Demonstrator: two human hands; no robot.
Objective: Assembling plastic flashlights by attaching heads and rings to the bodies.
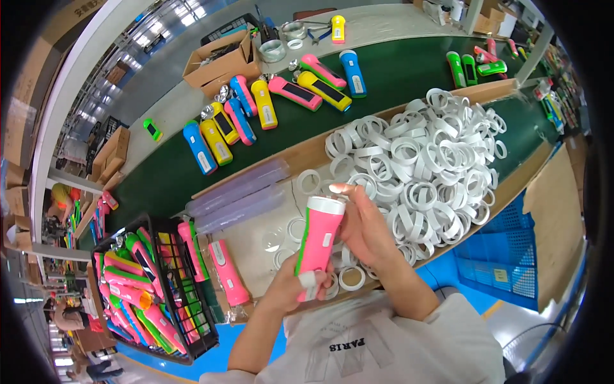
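A pink flashlight [320, 240] with a green side stands tilted upward in my left hand [291, 285], whose fingers are wrapped round its lower end. A whitish wrap shows on one finger of that hand. Round the flashlight's wide head sits a white ring [327, 205]. My right hand [368, 227] is closed about that head from the right, with one fingertip over the ring's upper edge; the flashlight partly hides its other fingers. Just beyond my right hand lies a big heap of white plastic rings [416, 160].
A black basket [192, 281] full of colourful flashlights stands at left, beside another pink flashlight [228, 272]. Clear plastic tubes [240, 189] lie on the cardboard tray. Several flashlights [262, 105] rest on the green belt [166, 173] behind. A cardboard box [220, 67] sits farther back.
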